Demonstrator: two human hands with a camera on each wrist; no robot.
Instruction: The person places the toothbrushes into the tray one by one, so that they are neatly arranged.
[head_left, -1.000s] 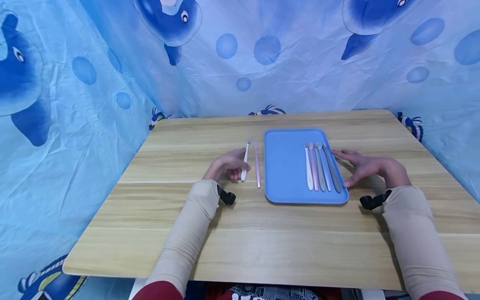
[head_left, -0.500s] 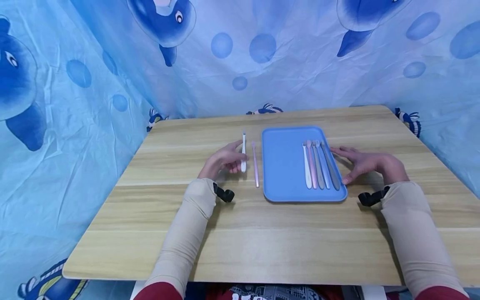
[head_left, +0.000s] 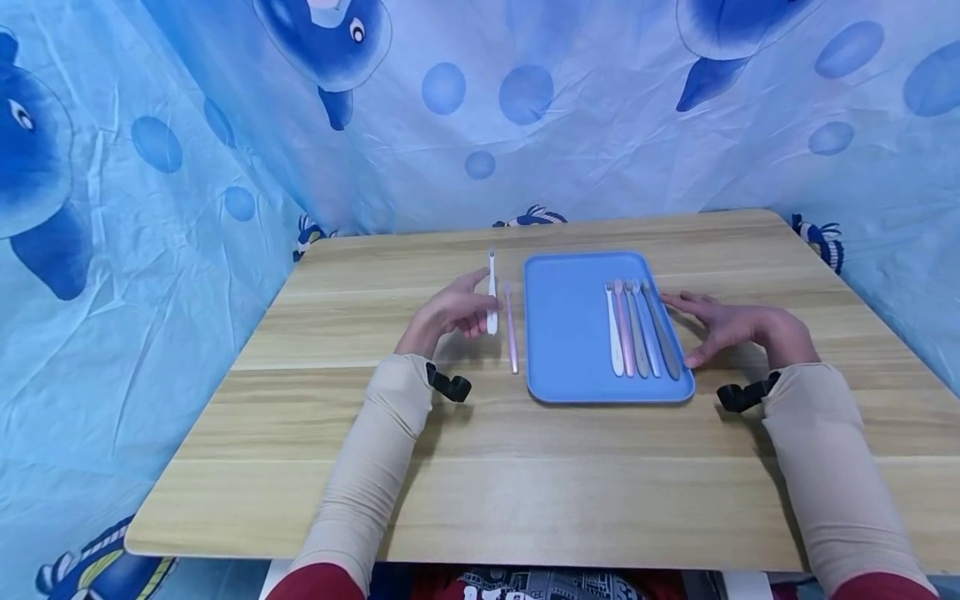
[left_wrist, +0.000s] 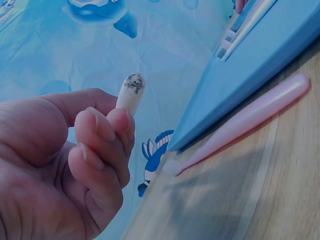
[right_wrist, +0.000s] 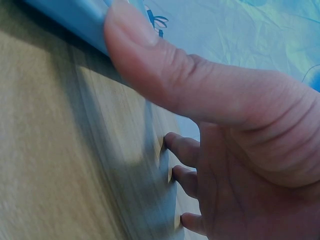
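My left hand [head_left: 456, 308] pinches a white toothbrush [head_left: 492, 283] above the table; its rounded handle end pokes out past the curled fingers in the left wrist view. Just right of it a pink toothbrush [head_left: 512, 329] lies on the wood, beside the tray's left edge. On the right half of the blue tray [head_left: 566, 333] several toothbrushes [head_left: 642, 333] lie side by side, in white, pink, grey and blue. My right hand [head_left: 738, 333] rests at the tray's right edge, fingers spread; its thumb touches the rim in the right wrist view.
The wooden table [head_left: 480, 483] bears the tray near its middle. Behind and to the left hangs a blue curtain [head_left: 405, 183] printed with dolphins. A black wrist camera [head_left: 450, 386] sits under the left wrist, another [head_left: 746, 395] under the right.
My left hand has lifted the white toothbrush and carried it away from me, turning it more upright in the head view. The right hand and tray have stayed in place.
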